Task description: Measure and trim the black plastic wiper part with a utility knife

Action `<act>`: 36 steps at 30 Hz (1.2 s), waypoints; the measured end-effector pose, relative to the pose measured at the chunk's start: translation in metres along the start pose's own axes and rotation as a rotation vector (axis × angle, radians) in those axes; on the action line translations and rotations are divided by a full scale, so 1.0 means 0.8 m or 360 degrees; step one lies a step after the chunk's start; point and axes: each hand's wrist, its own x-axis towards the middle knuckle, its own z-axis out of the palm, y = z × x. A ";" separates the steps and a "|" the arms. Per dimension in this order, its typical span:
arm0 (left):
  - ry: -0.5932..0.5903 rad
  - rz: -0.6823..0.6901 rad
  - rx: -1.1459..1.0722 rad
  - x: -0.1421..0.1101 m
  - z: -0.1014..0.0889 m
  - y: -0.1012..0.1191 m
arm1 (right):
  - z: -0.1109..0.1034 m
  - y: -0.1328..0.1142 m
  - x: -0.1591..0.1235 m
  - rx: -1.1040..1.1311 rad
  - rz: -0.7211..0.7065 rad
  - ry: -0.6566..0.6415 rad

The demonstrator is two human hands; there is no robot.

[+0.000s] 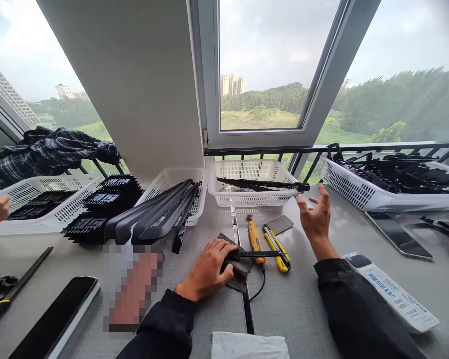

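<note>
The left hand lies curled over a dark cloth, clasping the near end of a thin black strip that runs rightward across an orange tool and a yellow utility knife. Beyond these, the right hand is raised with fingers spread, grasping nothing, just before a white basket holding wiper blades

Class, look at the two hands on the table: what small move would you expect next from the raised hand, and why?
Probably the right hand reaches on to the wiper blade in the white basket: it hangs open just beside that basket, fingers spread, while the left hand rests on the dark cloth.
</note>
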 end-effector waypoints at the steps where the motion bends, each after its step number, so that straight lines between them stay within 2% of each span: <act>1: 0.0001 0.0001 -0.0004 0.000 0.001 -0.001 | 0.000 -0.003 0.013 0.0068 0.0133 -0.0012; 3: 0.0020 0.0000 0.0005 0.002 0.002 -0.002 | 0.002 -0.012 0.042 0.0235 0.0366 -0.0104; 6: 0.0047 0.0008 0.0029 0.003 0.004 -0.004 | 0.015 -0.027 0.078 0.0372 0.0457 -0.0138; 9: 0.0067 0.0031 0.0047 0.002 0.006 -0.007 | 0.024 -0.043 0.091 0.0559 0.0519 -0.0077; 11: 0.0097 0.0046 0.0048 0.001 0.007 -0.009 | 0.019 -0.053 0.086 0.0723 0.0554 0.0016; 14: 0.0138 0.0040 -0.0012 0.000 0.007 -0.011 | -0.001 -0.065 0.063 0.1007 0.0613 0.0124; 16: 0.0161 0.0012 -0.0097 0.000 0.008 -0.013 | -0.017 -0.071 0.034 0.1198 0.0662 0.0075; 19: 0.0189 -0.0022 -0.0244 0.001 0.009 -0.017 | -0.028 -0.076 -0.022 0.1392 0.0741 -0.0148; 22: 0.0200 -0.0020 -0.0346 0.002 0.010 -0.020 | -0.028 -0.083 -0.073 0.1636 0.0992 -0.0513; 24: 0.0222 -0.0003 -0.0368 0.002 0.009 -0.020 | -0.027 -0.090 -0.092 0.1684 0.1090 -0.0761; 28: 0.0308 0.0091 -0.0359 0.002 0.004 -0.016 | -0.030 -0.102 -0.101 0.1581 0.1136 -0.1208; 33: 0.0598 0.0234 -0.0268 0.001 -0.001 -0.013 | -0.027 -0.108 -0.112 0.1545 0.1080 -0.1449; 36: 0.0743 0.0200 -0.0269 -0.001 -0.001 -0.015 | -0.022 -0.110 -0.124 0.1604 0.1020 -0.1590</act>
